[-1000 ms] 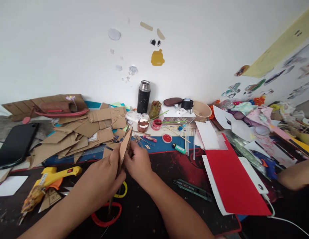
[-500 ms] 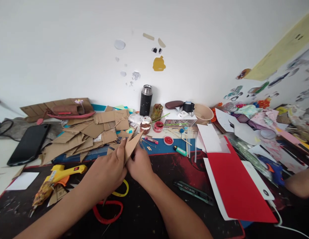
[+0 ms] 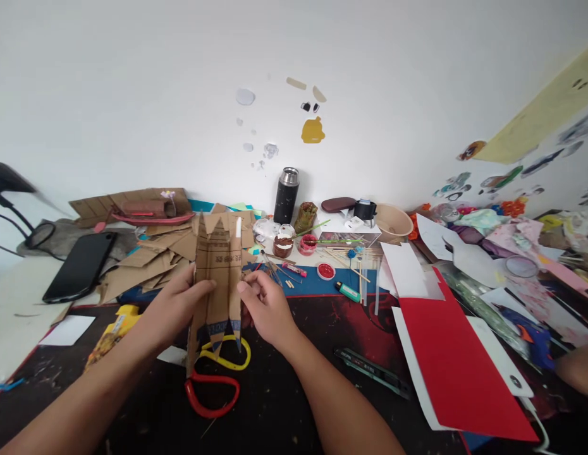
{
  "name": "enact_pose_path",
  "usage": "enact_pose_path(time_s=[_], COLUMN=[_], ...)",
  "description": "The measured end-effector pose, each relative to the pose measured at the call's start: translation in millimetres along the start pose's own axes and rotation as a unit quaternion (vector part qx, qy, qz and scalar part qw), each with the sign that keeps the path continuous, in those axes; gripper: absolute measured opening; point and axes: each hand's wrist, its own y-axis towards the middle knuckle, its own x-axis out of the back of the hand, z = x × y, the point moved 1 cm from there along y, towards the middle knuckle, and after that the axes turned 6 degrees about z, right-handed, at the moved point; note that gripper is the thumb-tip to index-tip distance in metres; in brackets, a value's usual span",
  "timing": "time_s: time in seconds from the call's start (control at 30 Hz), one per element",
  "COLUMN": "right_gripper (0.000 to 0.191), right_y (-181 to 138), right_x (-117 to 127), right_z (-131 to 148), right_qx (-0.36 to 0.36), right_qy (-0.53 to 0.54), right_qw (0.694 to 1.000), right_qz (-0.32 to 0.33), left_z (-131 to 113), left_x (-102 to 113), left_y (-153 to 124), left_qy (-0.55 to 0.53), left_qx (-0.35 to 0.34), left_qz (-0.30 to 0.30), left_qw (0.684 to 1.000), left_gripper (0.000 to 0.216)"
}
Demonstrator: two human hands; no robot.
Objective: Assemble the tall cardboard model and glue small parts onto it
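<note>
Creased cardboard piece [image 3: 219, 272] held upright between two hands

I have it left of centre in the frame, points at its top and bottom ends. My left hand [image 3: 177, 303] grips its left edge, thumb across the front; my right hand [image 3: 268, 309] pinches the right edge. Beneath, I see a red scissor handle [image 3: 212, 413] and a yellow scissor handle [image 3: 231, 365]. A utility knife [image 3: 372, 371] lies lower right.

Bare left hand [image 3: 177, 298] and bare right hand [image 3: 270, 311], fingers [image 3: 205, 289] included. Same deal for both smooth, uncovered forearms [image 3: 334, 395], slim at the wrists and thicker further up.
</note>
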Motion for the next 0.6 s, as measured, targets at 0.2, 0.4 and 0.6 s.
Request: enact_pose_path(time_s=[0.2, 0.4, 0.6], right_gripper=[0.04, 0.035, 0.029], right_y=[-4, -3, -7], right_x=[-8, -9, -10], right_z=[1, -5, -9], right_qx=[-0.031, -0.075, -0.059], right_qy=[0.026, -0.008, -0.077], right_qw=[0.998, 0.996, 0.994], right_qz=[0.055, 0.049, 0.048], left_z=[2, 4, -5], left_x=[-2, -1, 12], left_y=[0, 7, 24], left_qy=[-0.084, -0.109, -0.126], left_qx=[0.026, 0.019, -0.054], left_qz=[-0.057, -0.03, -0.03], left_qw=[0.995, 0.993, 0.99], left_gripper=[0.051, 0.05, 0.057])
